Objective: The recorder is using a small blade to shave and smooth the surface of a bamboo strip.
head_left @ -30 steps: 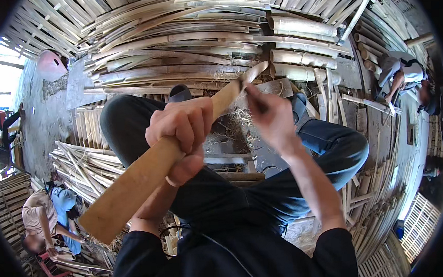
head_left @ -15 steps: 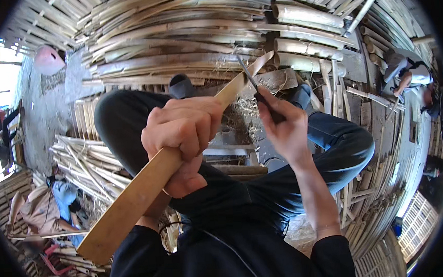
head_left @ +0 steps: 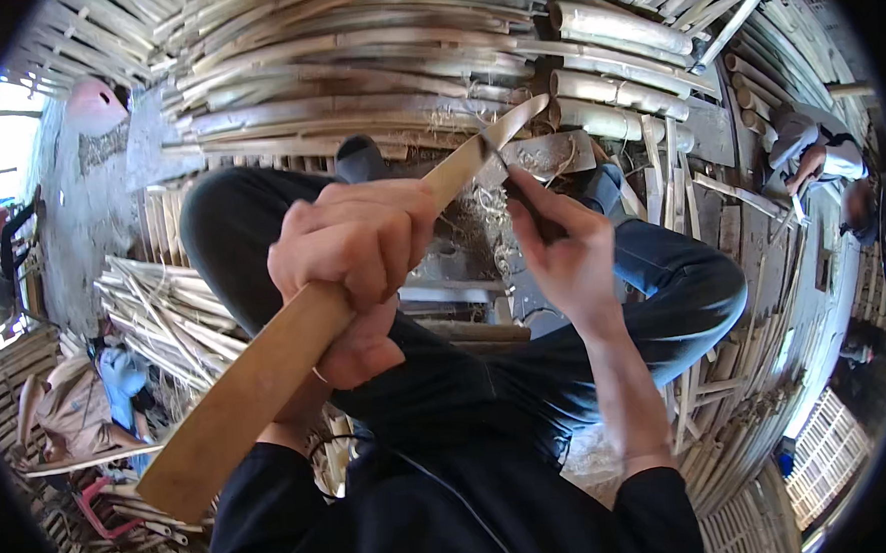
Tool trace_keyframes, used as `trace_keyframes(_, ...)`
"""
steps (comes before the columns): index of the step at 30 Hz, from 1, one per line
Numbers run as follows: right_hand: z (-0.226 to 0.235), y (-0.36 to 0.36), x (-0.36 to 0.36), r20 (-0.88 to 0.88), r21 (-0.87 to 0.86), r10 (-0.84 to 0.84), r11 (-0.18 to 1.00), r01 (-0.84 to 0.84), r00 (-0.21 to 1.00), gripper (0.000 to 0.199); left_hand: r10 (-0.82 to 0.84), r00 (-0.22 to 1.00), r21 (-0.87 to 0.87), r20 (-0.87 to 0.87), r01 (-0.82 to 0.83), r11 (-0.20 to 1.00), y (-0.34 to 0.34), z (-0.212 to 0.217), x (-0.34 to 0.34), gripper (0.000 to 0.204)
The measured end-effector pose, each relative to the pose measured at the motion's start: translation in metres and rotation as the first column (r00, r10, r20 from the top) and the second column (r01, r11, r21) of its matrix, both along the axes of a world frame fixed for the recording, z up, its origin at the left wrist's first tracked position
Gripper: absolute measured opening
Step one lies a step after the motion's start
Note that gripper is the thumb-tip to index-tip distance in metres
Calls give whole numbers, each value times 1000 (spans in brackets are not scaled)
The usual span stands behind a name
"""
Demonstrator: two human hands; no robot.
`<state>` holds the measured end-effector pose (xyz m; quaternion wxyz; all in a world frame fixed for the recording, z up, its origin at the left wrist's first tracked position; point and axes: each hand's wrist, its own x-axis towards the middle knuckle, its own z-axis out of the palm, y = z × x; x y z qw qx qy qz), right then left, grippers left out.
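Note:
My left hand (head_left: 354, 251) is closed around a long flat bamboo slat (head_left: 239, 397), which runs from lower left up to a thin tip at upper centre. My right hand (head_left: 565, 255) grips a dark-handled knife (head_left: 502, 168) whose blade meets the slat's edge near the tip. Both hands sit above my crossed legs in dark trousers (head_left: 654, 295). Thin shavings lie on the ground below the blade.
Stacks of split bamboo strips (head_left: 352, 71) and round poles (head_left: 620, 27) fill the floor ahead. A bundle of thin strips (head_left: 160, 321) lies at left. Another person (head_left: 812, 152) sits at far right; one more (head_left: 79, 396) is at lower left.
The slat and both hands have shifted slightly lower and right in view; my right hand keeps the knife against the slat's upper edge, a bit nearer my left hand.

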<state>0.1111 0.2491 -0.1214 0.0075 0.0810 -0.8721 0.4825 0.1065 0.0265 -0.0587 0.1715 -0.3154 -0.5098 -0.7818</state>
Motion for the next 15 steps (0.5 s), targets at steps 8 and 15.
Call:
trace_keyframes(8, 2, -18, 4, -225, -5, 58, 998, -61, 973, 31, 17, 1000, 66, -9, -16, 998, -3, -3, 0, 44)
trace_keyframes(15, -9, -30, 17, -203, -101, -102, 991, 82, 974, 36, 89, 991, 77, 101, -97, 992, -13, -10, 3, 36)
